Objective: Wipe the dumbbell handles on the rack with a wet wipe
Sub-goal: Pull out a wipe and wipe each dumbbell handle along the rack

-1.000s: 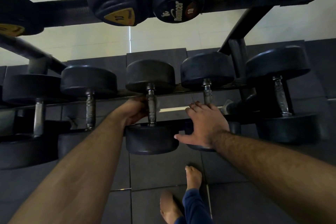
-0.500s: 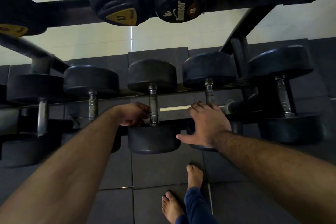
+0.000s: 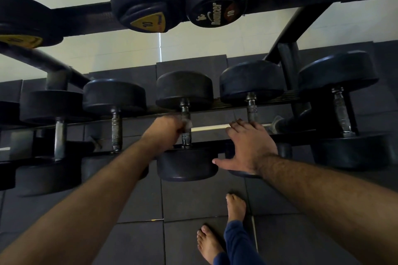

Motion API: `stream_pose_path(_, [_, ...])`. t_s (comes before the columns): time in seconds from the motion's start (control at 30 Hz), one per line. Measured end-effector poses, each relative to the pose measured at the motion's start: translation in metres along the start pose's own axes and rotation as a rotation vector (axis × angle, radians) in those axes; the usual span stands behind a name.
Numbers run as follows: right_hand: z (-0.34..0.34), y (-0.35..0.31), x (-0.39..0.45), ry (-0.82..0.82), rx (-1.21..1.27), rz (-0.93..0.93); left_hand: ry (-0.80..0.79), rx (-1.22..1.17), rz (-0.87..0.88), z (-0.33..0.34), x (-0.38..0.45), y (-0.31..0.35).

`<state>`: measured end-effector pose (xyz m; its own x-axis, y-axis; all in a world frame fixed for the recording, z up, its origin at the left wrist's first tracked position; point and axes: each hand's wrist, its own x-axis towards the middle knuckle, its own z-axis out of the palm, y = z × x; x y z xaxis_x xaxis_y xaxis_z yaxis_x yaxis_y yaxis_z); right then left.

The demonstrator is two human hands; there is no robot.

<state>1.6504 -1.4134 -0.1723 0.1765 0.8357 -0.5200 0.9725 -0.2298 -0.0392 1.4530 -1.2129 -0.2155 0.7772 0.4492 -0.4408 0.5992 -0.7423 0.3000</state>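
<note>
Several black dumbbells with metal handles lie across the lower tier of a dark rack (image 3: 217,107). My left hand (image 3: 167,130) is closed around the handle of the middle dumbbell (image 3: 185,135), at its mid height. A pale bit of wet wipe (image 3: 188,124) shows blurred at my fingers against the handle. My right hand (image 3: 249,146) lies flat with fingers spread on the near head of the dumbbell to the right, whose handle (image 3: 252,108) rises just beyond my fingertips. It holds nothing.
An upper rack bar carries two 10-marked dumbbells (image 3: 148,0) overhead, with another at far left (image 3: 19,21). More dumbbells lie at left (image 3: 116,129) and right (image 3: 342,112). My bare feet (image 3: 235,206) stand on dark rubber floor tiles below the rack.
My left hand slid down the middle handle half a second ago and has come back up to its middle. My right hand stays flat on the neighbouring dumbbell head.
</note>
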Motion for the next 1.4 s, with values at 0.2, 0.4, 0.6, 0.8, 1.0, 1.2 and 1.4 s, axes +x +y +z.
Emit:
stream_pose_path(0.2, [0.002, 0.0, -0.001, 0.008, -0.001, -0.001, 0.316, -0.099, 0.132, -0.016, 0.007, 0.0])
stream_pose_path(0.4, [0.004, 0.0, -0.001, 0.03, 0.01, 0.018, 0.147, 0.209, 0.21, 0.012, 0.021, 0.018])
stream_pose_path(0.6, [0.001, -0.001, -0.002, 0.038, 0.015, 0.012, -0.334, -0.066, -0.014, -0.017, 0.008, 0.005])
stream_pose_path(0.8, [0.001, 0.001, -0.007, 0.109, 0.098, 0.013, 0.226, -0.488, -0.209, -0.035, -0.001, 0.039])
stream_pose_path(1.0, [0.005, 0.027, -0.027, 0.187, 0.286, 0.002, 0.358, -0.739, -0.272, -0.041, -0.012, 0.085])
stream_pose_path(1.2, [0.015, 0.116, -0.073, 0.191, 0.023, 0.23, 0.414, -0.846, -0.265, -0.031, -0.004, 0.146])
stream_pose_path(1.4, [0.022, 0.219, -0.085, 0.024, -0.099, 0.358, 0.518, -0.719, -0.388, -0.009, 0.036, 0.194])
